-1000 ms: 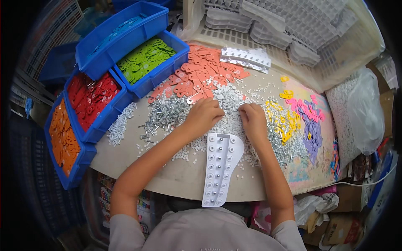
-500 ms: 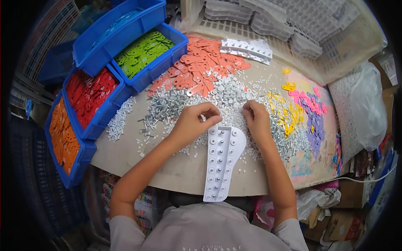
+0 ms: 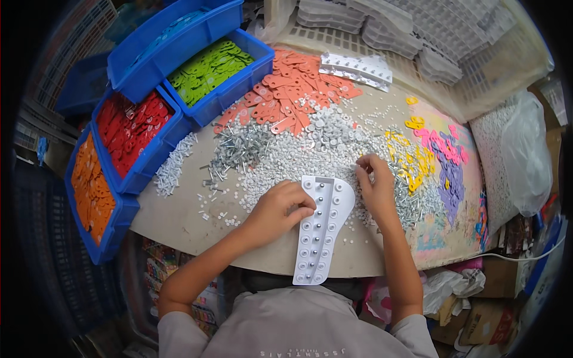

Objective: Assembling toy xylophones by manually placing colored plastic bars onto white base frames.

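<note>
A white plastic holder (image 3: 326, 230), long and widening on one side at its far end, lies in front of me. Metal pins stand along its central channel, with small white round pieces down both sides. At its left edge is my left hand (image 3: 279, 210), thumb and forefinger pinched over the left row; whatever is between them is too small to make out. My right hand (image 3: 377, 182) is just right of the holder's far end, fingers curled in toward the thumb above small white round pieces (image 3: 277, 167). Its fingertips hide anything they may hold.
Blue bins (image 3: 197, 116) of green, red, orange and blue pieces line the left. Beyond the white pieces lie metal rivets (image 3: 239, 146), coral tags (image 3: 292, 83) and a second white holder (image 3: 356, 70). Yellow (image 3: 418, 167), pink (image 3: 443, 143) and purple pieces (image 3: 452, 182) spread rightward.
My left hand has come nearer me, from the holder's far end down to its left row. My right hand has shifted slightly right and nearer.
</note>
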A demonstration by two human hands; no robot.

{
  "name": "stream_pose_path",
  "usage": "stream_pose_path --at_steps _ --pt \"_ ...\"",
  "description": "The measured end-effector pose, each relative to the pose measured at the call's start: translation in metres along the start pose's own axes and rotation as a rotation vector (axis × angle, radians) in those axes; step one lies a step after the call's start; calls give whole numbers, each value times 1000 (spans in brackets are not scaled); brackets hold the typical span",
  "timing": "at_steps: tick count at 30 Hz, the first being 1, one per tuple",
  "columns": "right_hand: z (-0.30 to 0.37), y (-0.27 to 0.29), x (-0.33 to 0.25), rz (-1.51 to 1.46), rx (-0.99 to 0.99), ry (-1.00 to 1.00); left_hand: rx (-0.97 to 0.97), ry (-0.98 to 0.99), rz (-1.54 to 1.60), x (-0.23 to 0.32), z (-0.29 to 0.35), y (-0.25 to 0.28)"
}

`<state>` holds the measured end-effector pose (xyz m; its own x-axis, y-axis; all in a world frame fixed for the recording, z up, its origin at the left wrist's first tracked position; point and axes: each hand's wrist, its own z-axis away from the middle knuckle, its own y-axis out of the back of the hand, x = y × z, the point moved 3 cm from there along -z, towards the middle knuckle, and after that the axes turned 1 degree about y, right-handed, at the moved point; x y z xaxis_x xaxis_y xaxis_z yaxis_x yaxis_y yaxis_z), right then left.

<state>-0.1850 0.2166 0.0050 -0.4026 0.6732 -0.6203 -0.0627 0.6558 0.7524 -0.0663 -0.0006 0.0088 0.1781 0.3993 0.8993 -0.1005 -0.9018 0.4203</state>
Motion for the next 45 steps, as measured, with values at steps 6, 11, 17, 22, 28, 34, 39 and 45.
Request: stream_pose_path --at_steps 6,11,17,22,28,34,39,45 --pt "42 22 -41 -274 -228 78 56 31 -68 -9 10 -11" --pt "58 10 -48 -184 -343 114 129 35 -95 -6 10 -14" --pt "68 0 -42 -151 -219 116 269 -262 -428 3 21 -16" --pt "87 -11 -48 45 29 320 255 -126 -227 -2 17 -16" --pt "70 5 -43 -43 19 218 403 -149 -353 -20 -55 19" --pt "12 4 -18 66 77 192 283 -240 -531 -48 -106 7" --pt "2 -9 0 137 0 188 280 -260 -551 -48 -112 -3" --pt "3 -7 0 95 5 148 289 -189 -546 -39 -106 2"
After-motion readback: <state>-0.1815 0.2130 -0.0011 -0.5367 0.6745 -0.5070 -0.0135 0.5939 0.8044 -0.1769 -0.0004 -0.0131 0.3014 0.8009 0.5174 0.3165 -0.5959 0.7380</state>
